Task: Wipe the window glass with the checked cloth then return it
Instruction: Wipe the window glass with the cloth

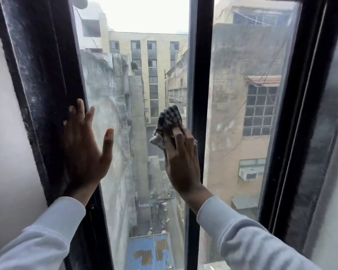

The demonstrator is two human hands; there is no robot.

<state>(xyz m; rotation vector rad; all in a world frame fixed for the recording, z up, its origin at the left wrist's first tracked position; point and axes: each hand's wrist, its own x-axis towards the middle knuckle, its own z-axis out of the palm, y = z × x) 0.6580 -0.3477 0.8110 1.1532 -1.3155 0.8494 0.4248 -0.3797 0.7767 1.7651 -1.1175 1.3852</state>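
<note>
The window glass (125, 84) of the left pane is hazy with dust smears. My right hand (181, 164) presses a black-and-white checked cloth (169, 121) flat against this pane, close to the black middle bar (200, 94). The cloth bunches out above and to the left of my fingers. My left hand (86, 151) is spread open, fingers apart, resting against the left edge of the pane and the black frame (45, 84). It holds nothing. Both arms wear pale long sleeves.
A second glass pane (248, 114) lies right of the middle bar, bounded by another black frame (304, 114). A white wall (6, 133) runs along the left. Buildings and a narrow alley far below show through the glass.
</note>
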